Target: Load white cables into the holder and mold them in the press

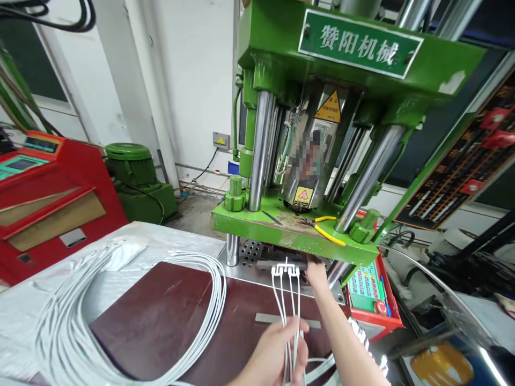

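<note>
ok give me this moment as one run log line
left hand: holding white cables, white molded piece at ends | right hand: partly under green plate, grip hidden | yellow-handled pliers: on green plate

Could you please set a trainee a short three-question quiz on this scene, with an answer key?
1. True or false: the yellow-handled pliers lie on the lower green plate.
2. Fill in the blank: the left hand holds white ____, whose far ends meet in a white end piece.
3. Multiple choice: where is the right hand?
A) On the red control cabinet
B) At the gap beneath the lower green plate
C) On the coil lying to the left

Key:
1. True.
2. Cables.
3. B.
</note>
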`<state>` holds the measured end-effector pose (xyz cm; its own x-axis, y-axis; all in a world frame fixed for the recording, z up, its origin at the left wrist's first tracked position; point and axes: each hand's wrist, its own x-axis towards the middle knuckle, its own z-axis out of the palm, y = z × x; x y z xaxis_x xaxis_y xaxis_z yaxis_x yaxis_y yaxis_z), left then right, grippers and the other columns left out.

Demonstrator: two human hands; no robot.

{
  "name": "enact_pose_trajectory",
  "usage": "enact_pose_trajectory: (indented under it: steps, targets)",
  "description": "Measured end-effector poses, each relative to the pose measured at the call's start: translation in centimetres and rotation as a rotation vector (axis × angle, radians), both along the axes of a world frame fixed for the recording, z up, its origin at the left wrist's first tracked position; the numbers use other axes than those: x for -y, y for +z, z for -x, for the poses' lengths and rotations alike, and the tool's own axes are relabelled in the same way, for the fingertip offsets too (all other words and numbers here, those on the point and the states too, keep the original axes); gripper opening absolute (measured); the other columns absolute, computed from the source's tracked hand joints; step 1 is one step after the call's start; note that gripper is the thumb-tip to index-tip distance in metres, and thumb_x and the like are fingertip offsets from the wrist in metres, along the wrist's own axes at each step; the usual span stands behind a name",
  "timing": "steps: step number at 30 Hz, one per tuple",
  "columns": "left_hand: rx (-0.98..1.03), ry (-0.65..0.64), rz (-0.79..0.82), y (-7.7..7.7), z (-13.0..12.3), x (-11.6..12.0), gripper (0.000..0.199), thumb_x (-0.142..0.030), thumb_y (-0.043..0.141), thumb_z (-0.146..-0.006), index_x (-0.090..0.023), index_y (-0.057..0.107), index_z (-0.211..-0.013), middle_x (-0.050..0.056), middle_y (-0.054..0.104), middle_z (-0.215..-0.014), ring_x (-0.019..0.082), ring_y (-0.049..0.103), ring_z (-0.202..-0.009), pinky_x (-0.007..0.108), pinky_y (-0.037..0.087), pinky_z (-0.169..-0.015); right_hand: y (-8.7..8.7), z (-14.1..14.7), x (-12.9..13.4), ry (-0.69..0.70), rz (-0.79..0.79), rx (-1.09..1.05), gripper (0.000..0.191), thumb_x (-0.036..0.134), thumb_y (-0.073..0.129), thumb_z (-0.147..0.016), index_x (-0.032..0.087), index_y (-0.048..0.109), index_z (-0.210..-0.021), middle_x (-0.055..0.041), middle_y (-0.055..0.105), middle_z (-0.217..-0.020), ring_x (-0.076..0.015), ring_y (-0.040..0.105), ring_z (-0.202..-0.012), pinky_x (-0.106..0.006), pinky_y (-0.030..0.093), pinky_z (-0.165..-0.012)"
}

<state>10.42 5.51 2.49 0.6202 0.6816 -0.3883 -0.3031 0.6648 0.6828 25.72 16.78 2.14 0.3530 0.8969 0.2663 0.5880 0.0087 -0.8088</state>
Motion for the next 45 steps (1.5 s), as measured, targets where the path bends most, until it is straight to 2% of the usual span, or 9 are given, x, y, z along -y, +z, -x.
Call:
enact_pose_trajectory:
  steps: [4, 8, 11, 14, 18, 27, 34, 40, 45]
  targets:
    - [-0.049, 0.093, 0.051, -0.8, 1.3, 4.1, 0.064, -0.078, 0.055, -0.062, -0.016, 0.057, -0.079, 0.001, 0.058, -0.047, 0.015, 0.052, -0.041, 0.025, 0.037, -0.043, -0.6, 0.5, 7.2, -0.043, 0.074, -0.243, 0.06, 0.059, 0.027, -0.092, 0.013, 0.064, -0.082, 0.0007, 0.05, -0.061, -0.0089, 0.038, -0.038, -0.021, 0.032, -0.035]
    - [-0.095, 0.406, -0.026, 0.6, 3.4, 3.0, 0.055, -0.07, 0.051, -0.074, -0.016, 0.058, -0.082, -0.006, 0.047, -0.041, 0.007, 0.033, -0.033, 0.019, 0.02, -0.037, 0.5, 1.2, 13.1, -0.039, 0.091, -0.405, 0.055, 0.065, 0.038, -0.086, 0.017, 0.064, -0.08, 0.0039, 0.04, -0.057, -0.0099, 0.039, -0.042, -0.02, 0.031, -0.038]
    - [-0.164, 0.378, -0.146, 1.7, 4.4, 1.9, 0.042, -0.056, 0.065, -0.072, -0.014, 0.06, -0.072, -0.009, 0.036, -0.035, 0.003, 0.02, -0.033, 0.017, 0.013, -0.038, 2.0, 1.4, 16.1, 0.013, 0.119, -0.464, 0.05, 0.059, 0.037, -0.089, 0.017, 0.063, -0.082, 0.0027, 0.043, -0.06, -0.0115, 0.045, -0.048, -0.021, 0.036, -0.042]
    - [-0.229, 0.348, -0.266, 2.2, 4.6, 1.8, 0.041, -0.053, 0.069, -0.07, -0.012, 0.062, -0.066, -0.008, 0.036, -0.037, 0.003, 0.022, -0.036, 0.017, 0.013, -0.039, 4.0, 1.0, 18.6, 0.1, 0.039, -0.139, 0.039, 0.048, 0.036, -0.095, 0.019, 0.064, -0.097, -0.0034, 0.058, -0.08, -0.0176, 0.058, -0.074, -0.029, 0.049, -0.066]
    - [-0.305, 0.374, -0.396, 2.4, 4.6, 2.1, 0.044, -0.055, 0.065, -0.072, -0.012, 0.063, -0.065, -0.007, 0.035, -0.04, 0.005, 0.026, -0.04, 0.017, 0.016, -0.041, 6.5, 0.8, 21.2, 0.321, -0.073, 0.384, 0.039, 0.03, 0.055, -0.088, 0.025, 0.049, -0.126, -0.0074, 0.054, -0.121, -0.023, 0.048, -0.114, -0.04, 0.041, -0.098]
    - [-0.456, 0.317, -0.645, 3.0, 4.4, 2.4, 0.044, -0.055, 0.055, -0.08, -0.015, 0.063, -0.063, -0.006, 0.035, -0.041, 0.008, 0.032, -0.042, 0.02, 0.023, -0.045, 6.5, 2.8, 21.9, 0.295, -0.054, 0.855, 0.048, 0.011, 0.052, -0.077, 0.011, 0.052, -0.125, -0.0118, 0.062, -0.105, -0.0258, 0.057, -0.096, -0.052, 0.033, -0.106]
    - [-0.517, 0.281, -0.631, 2.6, 4.6, 2.7, 0.044, -0.055, 0.054, -0.08, -0.016, 0.064, -0.063, -0.006, 0.035, -0.038, 0.009, 0.032, -0.039, 0.021, 0.024, -0.043, 7.1, 1.1, 20.9, 0.28, 0.074, 0.744, 0.05, 0.012, 0.042, -0.08, 0.011, 0.05, -0.129, -0.006, 0.073, -0.085, -0.0272, 0.065, -0.093, -0.048, 0.047, -0.094]
    - [-0.551, 0.267, -0.626, 3.2, 4.5, 2.6, 0.043, -0.055, 0.053, -0.079, -0.015, 0.065, -0.065, -0.006, 0.036, -0.038, 0.008, 0.031, -0.037, 0.021, 0.024, -0.042, 7.5, 1.6, 21.8, 0.415, 0.038, 0.747, 0.052, 0.014, 0.046, -0.08, 0.021, 0.045, -0.132, -0.0061, 0.062, -0.119, -0.0223, 0.056, -0.109, -0.05, 0.03, -0.11]
    - [-0.543, 0.283, -0.634, 3.6, 4.4, 2.3, 0.044, -0.055, 0.052, -0.079, -0.015, 0.064, -0.063, -0.006, 0.035, -0.038, 0.008, 0.032, -0.038, 0.021, 0.025, -0.043, 7.1, 2.4, 22.1, 0.367, 0.052, 0.841, 0.056, 0.013, 0.053, -0.073, 0.019, 0.048, -0.128, -0.008, 0.061, -0.113, -0.0259, 0.056, -0.103, -0.053, 0.033, -0.107]
